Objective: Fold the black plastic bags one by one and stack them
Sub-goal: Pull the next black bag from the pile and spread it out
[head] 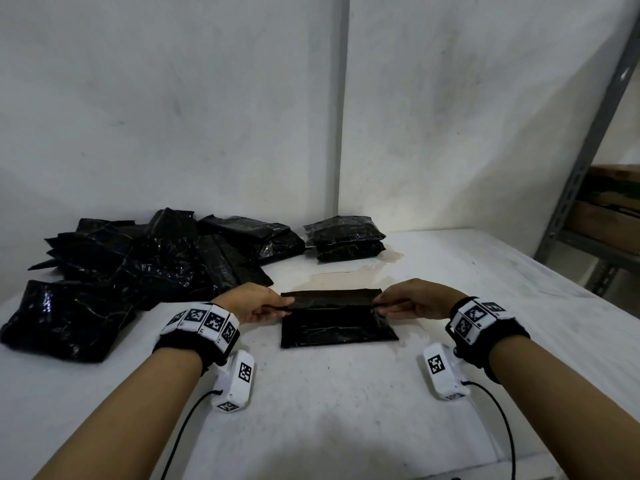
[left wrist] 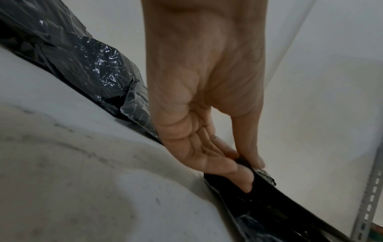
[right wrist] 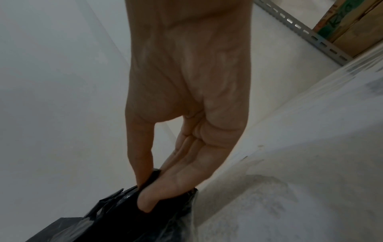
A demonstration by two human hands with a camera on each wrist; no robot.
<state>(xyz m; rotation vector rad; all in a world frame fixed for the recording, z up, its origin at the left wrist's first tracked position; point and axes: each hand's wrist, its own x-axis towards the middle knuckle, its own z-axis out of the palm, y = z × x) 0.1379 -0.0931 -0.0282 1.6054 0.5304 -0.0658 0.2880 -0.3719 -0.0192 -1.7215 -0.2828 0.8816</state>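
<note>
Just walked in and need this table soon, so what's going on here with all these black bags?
A person is folding one black plastic bag at the middle of the white table. The left hand and right hand each pinch an end of its far flap, lifted mid-fold. A loose pile of bags lies to the left; a small stack of folded bags sits behind.

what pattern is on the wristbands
Black-and-white square code markers on white blocks, on the wristbands; clearest in the head view.

right hand [right wrist: 186, 101] pinching black bag [right wrist: 116, 217] (thumb above), white table [right wrist: 300, 196]
</note>
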